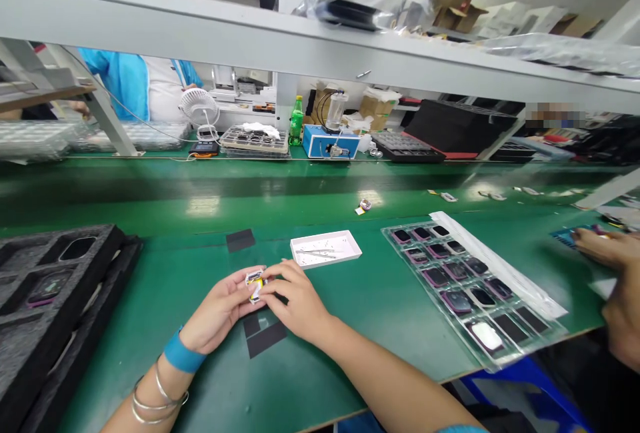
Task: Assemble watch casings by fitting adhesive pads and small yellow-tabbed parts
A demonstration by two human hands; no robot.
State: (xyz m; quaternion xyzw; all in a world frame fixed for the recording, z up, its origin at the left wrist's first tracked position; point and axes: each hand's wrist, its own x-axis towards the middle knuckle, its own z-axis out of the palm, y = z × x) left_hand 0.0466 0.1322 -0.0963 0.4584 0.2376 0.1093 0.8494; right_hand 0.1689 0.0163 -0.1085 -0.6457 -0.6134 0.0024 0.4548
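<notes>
Both my left hand (220, 310) and my right hand (293, 300) pinch a small yellow-and-white component (255, 286) just above the green bench mat (350, 326). My fingers hide part of it, so its exact form is unclear. Close behind my hands, a shallow white tray (325, 248) holds metal tweezers (320, 254). Two dark film pieces (265, 338) lie under and near my hands. To my left sits a black foam tray (75, 280) with dark devices in its pockets. To my right, a clear plastic tray (400, 236) holds rows of dark rounded devices.
A co-worker's hands (613, 273) work at the right edge of the bench. Small scraps lie on the far mat. A low shelf beam crosses overhead; beyond it stand trays, a green bottle, a blue instrument, a white fan and a person in a blue sleeve.
</notes>
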